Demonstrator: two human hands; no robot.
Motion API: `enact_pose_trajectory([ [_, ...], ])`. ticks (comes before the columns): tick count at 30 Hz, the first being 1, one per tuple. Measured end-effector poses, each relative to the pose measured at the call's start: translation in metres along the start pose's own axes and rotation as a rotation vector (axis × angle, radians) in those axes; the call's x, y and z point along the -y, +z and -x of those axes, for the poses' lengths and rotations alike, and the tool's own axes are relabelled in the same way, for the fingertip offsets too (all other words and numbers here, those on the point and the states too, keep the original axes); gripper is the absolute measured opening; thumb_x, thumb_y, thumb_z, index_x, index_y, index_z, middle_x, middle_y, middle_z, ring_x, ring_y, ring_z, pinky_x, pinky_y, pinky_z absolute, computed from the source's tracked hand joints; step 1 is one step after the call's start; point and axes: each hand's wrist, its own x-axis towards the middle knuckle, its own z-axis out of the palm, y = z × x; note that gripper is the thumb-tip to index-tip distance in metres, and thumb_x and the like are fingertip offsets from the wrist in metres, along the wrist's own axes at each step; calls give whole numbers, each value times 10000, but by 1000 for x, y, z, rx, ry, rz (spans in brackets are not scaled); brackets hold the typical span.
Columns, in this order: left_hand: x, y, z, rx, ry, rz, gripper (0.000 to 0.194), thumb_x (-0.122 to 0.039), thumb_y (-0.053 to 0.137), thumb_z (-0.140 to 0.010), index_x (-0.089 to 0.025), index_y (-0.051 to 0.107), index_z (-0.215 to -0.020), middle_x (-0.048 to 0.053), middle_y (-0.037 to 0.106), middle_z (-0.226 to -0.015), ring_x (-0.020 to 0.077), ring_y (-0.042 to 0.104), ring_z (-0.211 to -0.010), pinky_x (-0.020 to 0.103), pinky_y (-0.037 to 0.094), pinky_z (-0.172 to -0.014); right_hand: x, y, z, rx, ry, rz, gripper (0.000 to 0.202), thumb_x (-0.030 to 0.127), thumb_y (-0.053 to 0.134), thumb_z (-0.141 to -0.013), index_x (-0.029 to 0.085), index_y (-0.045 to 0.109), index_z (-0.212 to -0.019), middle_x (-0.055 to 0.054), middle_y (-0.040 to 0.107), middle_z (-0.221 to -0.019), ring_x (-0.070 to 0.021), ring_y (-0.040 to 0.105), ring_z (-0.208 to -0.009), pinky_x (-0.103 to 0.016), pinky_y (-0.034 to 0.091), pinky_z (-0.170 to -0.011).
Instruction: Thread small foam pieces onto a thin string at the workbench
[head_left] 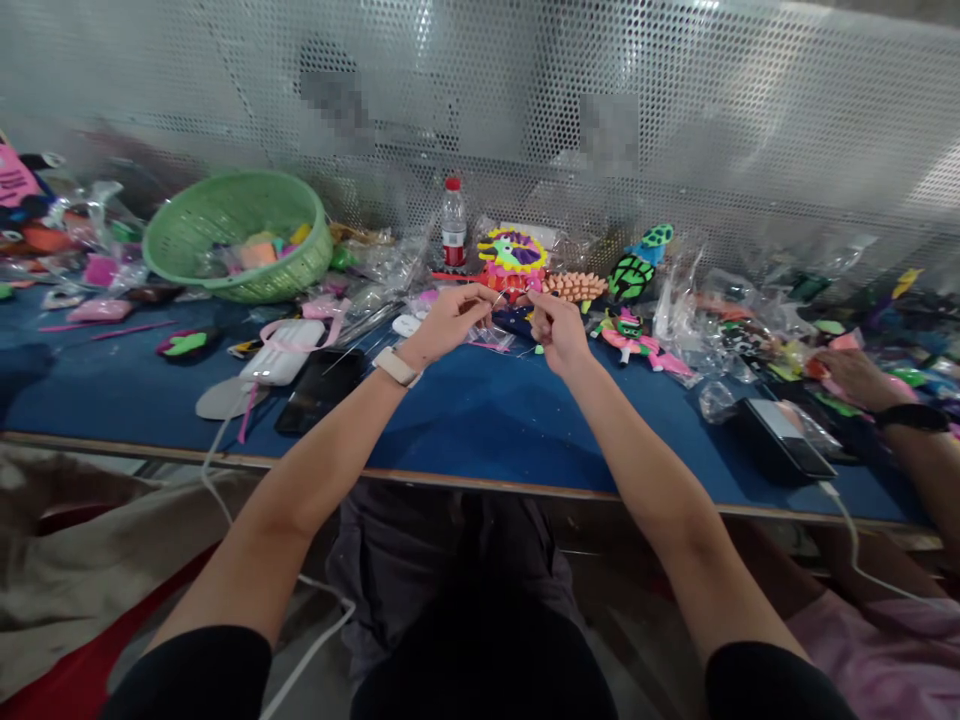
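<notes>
My left hand (454, 322), with a pale watch band (397, 367) on its wrist, is raised over the table with thumb and forefinger pinched together. Facing it, my right hand (559, 328) is closed in a similar pinch. A small gap separates the fingertips, and whatever they hold is too small to make out. Just behind them stands a bright foam-like figure (513, 250) with a yellow scalloped edge and a red lower part. To its right lies an orange-brown spiky piece (576, 287). A pink and green figure (628, 335) rests beside my right hand.
At the left back, a green plastic basket (315, 262) holds colourful pieces. A red-capped bottle (453, 225) stands by the perforated metal panel (480, 110). Nearer are a white corded device (283, 352) and black phone (319, 390). At right, a co-worker's hand (855, 378) is near another phone (784, 440).
</notes>
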Motion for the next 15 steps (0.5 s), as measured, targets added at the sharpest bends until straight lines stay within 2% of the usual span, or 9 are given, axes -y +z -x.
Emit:
enact_pose_trajectory([
  [4,4,-4,2,-52,218,-320,165,-308,707,-1062,-213,802,-1158,77,780,-1091,163,699,-826,318,584,-766,1,1,1,24,83,-61,430,647,759,-941,249,738,-778,97,274,-442,-112,200,-458,-302,199,-430],
  [9,14,-8,5,-170,452,-567,326,-509,699,-1088,-231,794,-1230,102,761,-1185,190,711,-916,376,609,-887,-2,2,2,24,72,-61,429,647,784,-919,243,745,-780,101,262,-461,-105,182,-470,-302,173,-448],
  [12,14,-10,6,-161,487,-630,357,-556,621,-1118,-261,813,-1183,95,769,-1180,211,725,-998,391,598,-922,-4,3,2,-8,34,-30,438,651,842,-844,235,740,-751,107,255,-477,-98,178,-477,-304,143,-464],
  [15,12,-8,6,-165,447,-588,347,-547,621,-1120,-267,825,-1098,84,776,-1126,223,722,-1025,396,580,-924,-6,4,3,-33,-14,4,421,625,889,-776,227,758,-739,108,253,-493,-94,190,-482,-305,142,-476],
])
